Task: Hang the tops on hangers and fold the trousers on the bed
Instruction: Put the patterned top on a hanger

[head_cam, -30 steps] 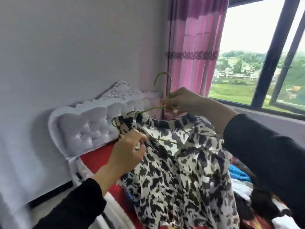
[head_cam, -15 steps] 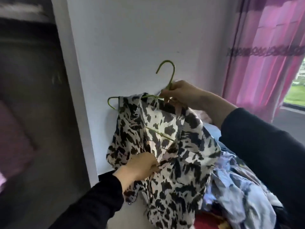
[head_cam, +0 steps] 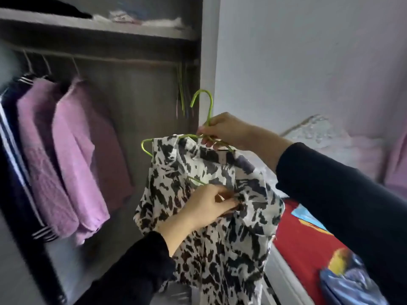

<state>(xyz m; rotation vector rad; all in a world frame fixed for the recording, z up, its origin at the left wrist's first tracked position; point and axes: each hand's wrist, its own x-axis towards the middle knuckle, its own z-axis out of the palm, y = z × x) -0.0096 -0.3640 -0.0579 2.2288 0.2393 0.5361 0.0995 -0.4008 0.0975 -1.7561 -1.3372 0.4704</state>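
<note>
A black-and-white animal-print top (head_cam: pixel 220 238) hangs on a green wire hanger (head_cam: pixel 208 106) in front of an open wardrobe. My right hand (head_cam: pixel 229 130) grips the hanger at the base of its hook, holding it up. My left hand (head_cam: pixel 209 203) pinches the front of the top at mid-chest, near a button. The hanger's left shoulder end (head_cam: pixel 145 146) sticks out bare beside the collar. The hanger's right side is hidden under the fabric.
The wardrobe rail (head_cam: pixel 110 59) carries two lilac tops (head_cam: pixel 72 150) and a dark striped garment (head_cam: pixel 13 150) at the left; spare hangers (head_cam: pixel 181 93) hang at its right end. A shelf (head_cam: pixel 99 25) sits above. The bed (head_cam: pixel 308 249) with red cover lies at the lower right.
My view has swung left from the bed and window to the wardrobe. The top on its hanger came along, and my left hand moved from the shoulder down to the chest.
</note>
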